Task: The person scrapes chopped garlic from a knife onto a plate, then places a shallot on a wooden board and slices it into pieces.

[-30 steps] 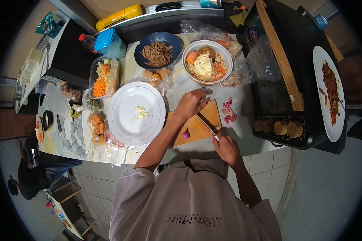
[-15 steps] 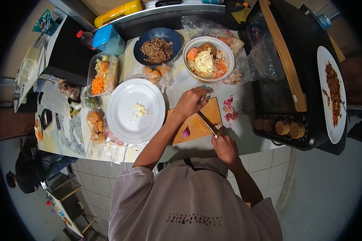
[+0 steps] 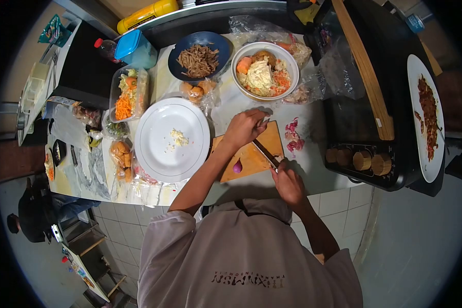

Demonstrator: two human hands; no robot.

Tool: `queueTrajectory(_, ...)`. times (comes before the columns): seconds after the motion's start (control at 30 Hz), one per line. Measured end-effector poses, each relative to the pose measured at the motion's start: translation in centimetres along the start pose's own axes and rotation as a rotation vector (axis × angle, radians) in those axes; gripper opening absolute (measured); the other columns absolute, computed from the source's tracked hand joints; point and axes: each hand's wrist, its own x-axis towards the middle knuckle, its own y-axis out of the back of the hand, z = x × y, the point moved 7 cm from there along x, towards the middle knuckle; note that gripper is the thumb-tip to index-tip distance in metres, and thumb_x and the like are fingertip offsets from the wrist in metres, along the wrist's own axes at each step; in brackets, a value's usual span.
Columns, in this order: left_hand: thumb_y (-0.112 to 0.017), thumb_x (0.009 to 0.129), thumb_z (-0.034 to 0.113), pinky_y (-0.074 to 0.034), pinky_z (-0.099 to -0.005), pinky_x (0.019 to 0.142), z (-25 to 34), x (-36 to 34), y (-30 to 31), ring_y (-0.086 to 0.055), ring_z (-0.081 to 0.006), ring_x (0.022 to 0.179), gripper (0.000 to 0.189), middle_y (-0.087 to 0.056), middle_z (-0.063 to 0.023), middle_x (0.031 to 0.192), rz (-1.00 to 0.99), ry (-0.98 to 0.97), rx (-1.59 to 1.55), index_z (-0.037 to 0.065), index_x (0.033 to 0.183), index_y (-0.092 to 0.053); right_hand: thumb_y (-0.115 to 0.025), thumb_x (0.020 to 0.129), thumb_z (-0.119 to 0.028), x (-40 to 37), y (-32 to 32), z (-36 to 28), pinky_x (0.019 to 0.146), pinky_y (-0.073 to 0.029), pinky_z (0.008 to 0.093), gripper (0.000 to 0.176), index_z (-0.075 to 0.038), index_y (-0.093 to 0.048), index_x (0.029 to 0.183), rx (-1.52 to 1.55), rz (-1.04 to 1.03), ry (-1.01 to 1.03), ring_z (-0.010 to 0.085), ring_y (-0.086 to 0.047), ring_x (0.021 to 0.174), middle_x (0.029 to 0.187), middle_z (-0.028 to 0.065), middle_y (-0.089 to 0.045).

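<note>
My right hand [image 3: 288, 184] is closed round the handle of a knife [image 3: 265, 154], whose blade lies slantwise over a wooden cutting board [image 3: 273, 134]. At the board's upper edge is my left hand [image 3: 245, 128], its fingers bent together near the blade's tip; what they hold, if anything, is too small to make out. A small purple shallot [image 3: 237, 167] rests on the lower left of the board. Reddish peelings [image 3: 294, 137] lie on the counter right of it. Left of the board, a white plate [image 3: 154, 154] holds chopped pale bits.
Behind the board stand a white bowl of mixed food [image 3: 235, 81] and a blue bowl of brown strips [image 3: 226, 51]. A black oven [image 3: 339, 123] is at the right, with an oval plate [image 3: 436, 164] on top. Far left, a person [image 3: 33, 210] is lower down.
The knife handle and my right hand have shifted slightly, and the blade's angle differs a little. My left hand stays at the board's upper edge. The whole view has moved slightly.
</note>
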Motion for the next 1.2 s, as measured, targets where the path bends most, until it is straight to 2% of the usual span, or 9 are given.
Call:
queueTrajectory(0.17,-0.068,0.080,0.008,-0.052,-0.0417,0.066,-0.9,-0.3,0.1,-0.064,-0.0338,0.075,0.022,-0.066,-0.0141,0.085,-0.020,0.111,-0.102,0.005,0.102,-0.069,-0.053,0.100,-0.032,-1.0,2.3,-1.8,0.067,-0.051,0.0555,0.036,0.004,-0.053,0.101,0.010,0.003,0.110,0.0488,-0.064,0.077,0.079,0.0290,-0.064)
queueTrajectory(0.23,-0.068,0.081,0.008,-0.053,-0.0413,0.066,-0.4,-0.5,0.1,-0.065,-0.0323,0.075,0.022,-0.066,-0.0142,0.085,0.020,-0.006,-0.025,0.005,0.102,-0.069,-0.052,0.101,-0.032,-1.0,0.1,-1.2,0.068,-0.051,0.0555,0.036,0.004,-0.053,0.102,-0.006,0.006,0.058,0.0489,-0.064,0.078,0.079,0.0285,-0.064)
queueTrajectory(0.37,-0.068,0.080,0.008,-0.053,-0.0410,0.067,0.2,0.2,0.1,-0.065,-0.0320,0.074,0.024,-0.066,-0.0144,0.087,-0.034,0.017,0.033,0.005,0.104,-0.069,-0.050,0.101,-0.035,-0.3,0.3,-0.3,0.072,-0.052,0.0509,0.035,-0.001,-0.059,0.104,0.010,-0.015,0.025,0.0428,-0.065,0.076,0.080,0.0231,-0.065)
queueTrajectory(0.47,-0.067,0.081,0.009,-0.053,-0.0411,0.066,-0.2,-0.2,0.1,-0.066,-0.0317,0.074,0.024,-0.066,-0.0144,0.087,-0.057,0.075,-0.054,0.005,0.105,-0.069,-0.050,0.101,-0.035,-1.1,2.8,-1.9,0.072,-0.051,0.0522,0.035,-0.002,-0.061,0.102,-0.079,-0.019,0.103,0.0428,-0.064,0.076,0.080,0.0230,-0.064)
queueTrajectory(0.63,-0.072,0.078,0.009,-0.052,-0.0394,0.067,-0.2,-0.4,-0.1,-0.065,-0.0306,0.072,0.032,-0.067,-0.0148,0.086,-0.009,0.026,0.029,0.003,0.110,-0.068,-0.050,0.101,-0.034,-0.8,0.7,-0.6,0.072,-0.051,0.0524,0.036,0.000,-0.062,0.098,-0.076,0.076,0.054,0.0428,-0.064,0.076,0.080,0.0226,-0.064)
queueTrajectory(0.7,-0.070,0.079,0.009,-0.052,-0.0412,0.067,-0.6,0.0,0.2,-0.065,-0.0322,0.073,0.030,-0.067,-0.0148,0.087,-0.010,0.045,-0.017,0.004,0.109,-0.068,-0.053,0.100,-0.031,-0.4,1.9,-1.0,0.067,-0.050,0.0544,0.038,0.006,-0.052,0.107,0.001,0.001,0.144,0.0494,-0.062,0.074,0.075,0.0275,-0.062)
queueTrajectory(0.93,-0.068,0.079,0.009,-0.053,-0.0436,0.069,-0.1,-0.1,-0.2,-0.065,-0.0356,0.078,0.029,-0.067,-0.0149,0.088,-0.044,0.031,0.019,0.006,0.108,-0.067,-0.053,0.100,-0.028,-0.6,0.7,-1.1,0.070,-0.048,0.0568,0.030,0.002,-0.052,0.101,0.103,0.060,0.059,0.0499,-0.060,0.084,0.087,0.0297,-0.062)
queueTrajectory(1.07,-0.071,0.078,0.007,-0.053,-0.0402,0.068,0.0,0.0,0.0,-0.065,-0.0315,0.073,0.033,-0.066,-0.0152,0.085,-0.047,0.019,-0.049,0.003,0.110,-0.067,-0.053,0.100,-0.028,-1.6,1.4,-1.7,0.071,-0.048,0.0572,0.030,0.002,-0.051,0.103,0.101,-0.005,0.112,0.0510,-0.060,0.085,0.086,0.0296,-0.061)
queueTrajectory(1.2,-0.071,0.079,0.007,-0.053,-0.0398,0.069,0.1,0.3,0.3,-0.065,-0.0319,0.074,0.031,-0.066,-0.0154,0.087,-0.032,-0.013,0.037,0.003,0.109,-0.067,-0.052,0.101,-0.029,-0.3,0.2,-1.3,0.071,-0.049,0.0556,0.031,0.001,-0.052,0.101,0.118,0.007,-0.006,0.0493,-0.061,0.084,0.085,0.0287,-0.062)
